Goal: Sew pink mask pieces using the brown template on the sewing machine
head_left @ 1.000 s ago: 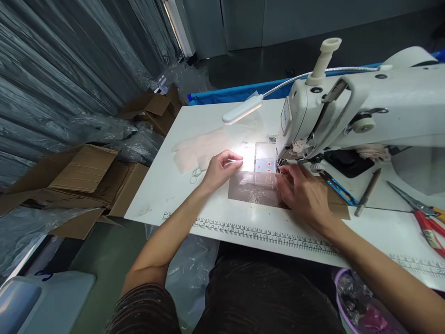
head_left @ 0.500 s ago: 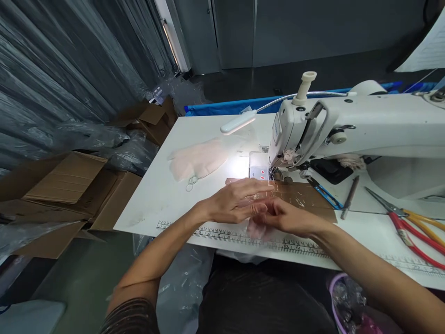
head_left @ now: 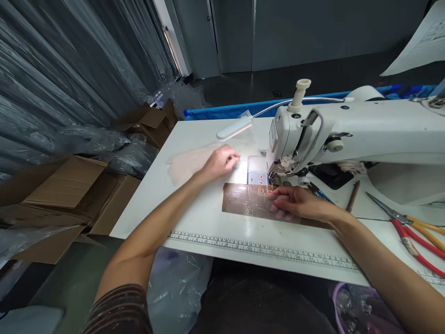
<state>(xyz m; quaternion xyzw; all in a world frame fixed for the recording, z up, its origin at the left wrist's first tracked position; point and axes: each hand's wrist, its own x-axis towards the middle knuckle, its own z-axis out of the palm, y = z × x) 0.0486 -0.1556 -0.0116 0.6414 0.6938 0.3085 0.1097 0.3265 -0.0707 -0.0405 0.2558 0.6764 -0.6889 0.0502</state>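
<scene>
My left hand (head_left: 220, 163) is over the white table beside the pale pink sheer fabric (head_left: 186, 164). Its thumb and forefinger are closed together; anything between them is too small to make out. My right hand (head_left: 297, 202) rests over the shiny brown strip (head_left: 243, 199), its fingers apart and slightly bent, in front of the sewing machine's needle area (head_left: 270, 176). The strip lies flat, its right part partly hidden by my right hand and forearm.
The white sewing machine (head_left: 375, 132) fills the right side. Scissors (head_left: 405, 220) and a brown pen-like tool (head_left: 352, 197) lie right of my right hand. A lamp (head_left: 234, 128) hangs over the table. Cardboard boxes (head_left: 66, 181) stand left, and a purple-rimmed bin (head_left: 335, 297) below.
My hands have separated: the left went up and left toward the pale fabric, the right moved slightly up and right. The small pink piece beneath them and the thin loops by the fabric no longer show.
</scene>
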